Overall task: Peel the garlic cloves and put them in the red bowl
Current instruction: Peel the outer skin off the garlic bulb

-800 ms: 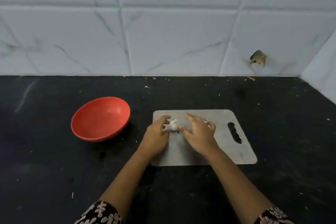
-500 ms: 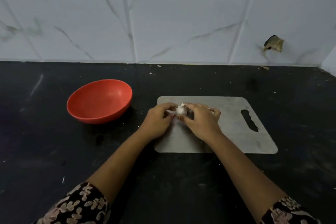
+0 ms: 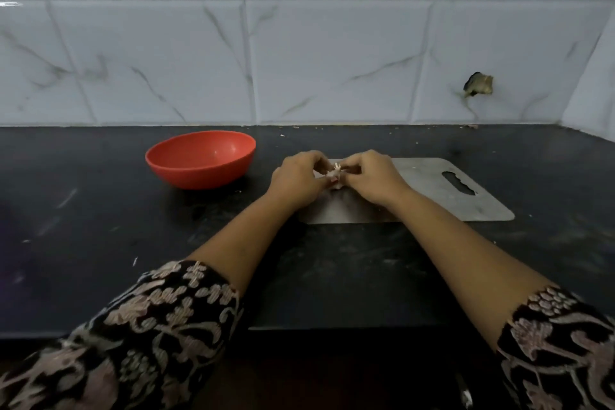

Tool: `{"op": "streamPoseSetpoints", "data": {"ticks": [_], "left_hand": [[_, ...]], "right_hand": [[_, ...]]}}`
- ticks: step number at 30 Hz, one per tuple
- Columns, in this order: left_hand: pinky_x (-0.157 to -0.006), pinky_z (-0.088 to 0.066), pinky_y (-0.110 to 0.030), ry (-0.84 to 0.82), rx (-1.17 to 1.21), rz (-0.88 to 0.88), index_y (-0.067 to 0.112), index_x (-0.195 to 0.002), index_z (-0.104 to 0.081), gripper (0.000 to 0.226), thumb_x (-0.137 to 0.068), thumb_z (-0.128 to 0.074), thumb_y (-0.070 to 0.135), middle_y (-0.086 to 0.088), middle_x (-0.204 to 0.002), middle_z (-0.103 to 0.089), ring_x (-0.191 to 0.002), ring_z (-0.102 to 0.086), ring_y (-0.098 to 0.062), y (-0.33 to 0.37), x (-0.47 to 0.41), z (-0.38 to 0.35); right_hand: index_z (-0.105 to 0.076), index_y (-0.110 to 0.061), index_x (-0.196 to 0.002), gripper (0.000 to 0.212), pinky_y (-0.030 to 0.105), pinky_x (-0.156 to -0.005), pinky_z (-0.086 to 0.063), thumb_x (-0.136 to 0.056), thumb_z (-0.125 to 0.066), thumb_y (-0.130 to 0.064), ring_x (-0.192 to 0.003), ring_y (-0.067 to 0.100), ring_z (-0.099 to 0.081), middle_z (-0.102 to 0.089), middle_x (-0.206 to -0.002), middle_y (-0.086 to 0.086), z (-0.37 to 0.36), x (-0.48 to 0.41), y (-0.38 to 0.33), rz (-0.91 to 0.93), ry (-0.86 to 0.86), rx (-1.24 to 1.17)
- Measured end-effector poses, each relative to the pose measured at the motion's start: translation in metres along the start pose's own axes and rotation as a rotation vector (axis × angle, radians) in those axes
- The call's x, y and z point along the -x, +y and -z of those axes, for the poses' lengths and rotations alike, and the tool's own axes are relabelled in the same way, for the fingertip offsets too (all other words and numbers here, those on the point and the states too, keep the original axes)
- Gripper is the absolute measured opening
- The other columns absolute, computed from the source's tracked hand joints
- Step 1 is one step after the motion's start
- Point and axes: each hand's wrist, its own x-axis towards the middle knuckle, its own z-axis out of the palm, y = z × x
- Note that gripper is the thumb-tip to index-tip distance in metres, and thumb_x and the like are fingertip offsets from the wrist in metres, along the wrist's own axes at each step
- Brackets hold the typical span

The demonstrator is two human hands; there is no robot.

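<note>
A small white garlic bulb (image 3: 335,174) with papery skin is held between both hands above the left end of a grey cutting board (image 3: 442,196). My left hand (image 3: 296,178) grips it from the left with curled fingers. From the right, my right hand (image 3: 369,176) pinches it with thumb and fingertips. Most of the garlic is hidden by my fingers. The red bowl (image 3: 200,158) stands on the black counter to the left of the board and looks empty.
The black counter (image 3: 100,226) runs back to a white tiled wall with a chipped hole (image 3: 478,84) at the right. Small skin flakes lie scattered on the counter. The counter's front edge is near my sleeves.
Both hands have closed round the garlic and lifted it slightly off the board. The camera has dropped lower and tilted up, so the wall fills more of the view.
</note>
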Motion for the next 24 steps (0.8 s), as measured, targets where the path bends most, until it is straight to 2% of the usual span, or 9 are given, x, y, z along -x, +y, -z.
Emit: {"op": "streamPoseSetpoints", "data": {"ticks": [5, 8, 11, 13, 19, 24], "left_hand": [[-0.1, -0.045, -0.038, -0.03, 0.032, 0.043, 0.031, -0.104, -0.069, 0.027, -0.08, -0.074, 0.043, 0.006, -0.105, -0.072, -0.107, -0.062, -0.012, -0.004, 0.0, 0.0], [-0.103, -0.042, -0.038, -0.03, 0.009, 0.032, 0.033, -0.109, -0.07, 0.033, -0.079, -0.074, 0.048, 0.007, -0.108, -0.071, -0.11, -0.061, -0.012, -0.006, -0.003, -0.002], [-0.102, -0.041, -0.038, -0.039, 0.016, 0.029, 0.034, -0.108, -0.07, 0.035, -0.077, -0.075, 0.049, 0.007, -0.107, -0.071, -0.11, -0.06, -0.014, -0.01, -0.01, -0.002], [-0.102, -0.042, -0.039, -0.072, 0.018, 0.02, 0.035, -0.106, -0.072, 0.033, -0.076, -0.076, 0.049, 0.01, -0.105, -0.071, -0.108, -0.06, -0.013, -0.012, -0.014, -0.002], [-0.102, -0.043, -0.042, -0.118, 0.112, -0.001, 0.035, -0.106, -0.072, 0.028, -0.078, -0.077, 0.039, 0.01, -0.097, -0.07, -0.105, -0.061, -0.014, -0.016, -0.025, -0.001], [-0.104, -0.043, -0.039, -0.129, 0.178, 0.025, 0.033, -0.107, -0.071, 0.03, -0.077, -0.078, 0.033, 0.012, -0.096, -0.066, -0.109, -0.06, -0.012, -0.018, -0.024, -0.003]], "right_hand": [[-0.076, -0.011, -0.105, 0.019, 0.02, -0.084, -0.046, -0.088, -0.069, -0.016, -0.099, 0.015, -0.066, -0.074, -0.106, 0.004, 0.0, 0.009, -0.009, 0.012, 0.078, -0.039], [-0.078, -0.012, -0.098, 0.016, 0.024, -0.075, -0.05, -0.088, -0.065, -0.013, -0.086, 0.015, -0.068, -0.075, -0.095, 0.004, -0.001, 0.009, -0.011, 0.01, 0.097, 0.011], [-0.078, -0.011, -0.087, 0.017, 0.036, -0.067, -0.055, -0.086, -0.062, -0.012, -0.074, 0.022, -0.067, -0.074, -0.077, 0.007, 0.0, 0.008, -0.012, 0.038, 0.089, 0.077], [-0.077, -0.009, -0.081, 0.016, 0.04, -0.064, -0.053, -0.085, -0.061, -0.012, -0.069, 0.026, -0.065, -0.071, -0.071, 0.01, 0.0, 0.006, -0.012, 0.055, 0.087, 0.113], [-0.075, -0.007, -0.083, 0.016, 0.033, -0.06, -0.049, -0.085, -0.06, -0.009, -0.067, 0.026, -0.064, -0.071, -0.072, 0.01, 0.002, 0.001, -0.006, 0.075, 0.094, 0.107], [-0.075, -0.012, -0.084, 0.017, 0.035, -0.07, -0.056, -0.084, -0.059, -0.005, -0.07, 0.022, -0.068, -0.072, -0.072, 0.005, 0.004, 0.004, -0.003, 0.07, 0.11, 0.04]]}}
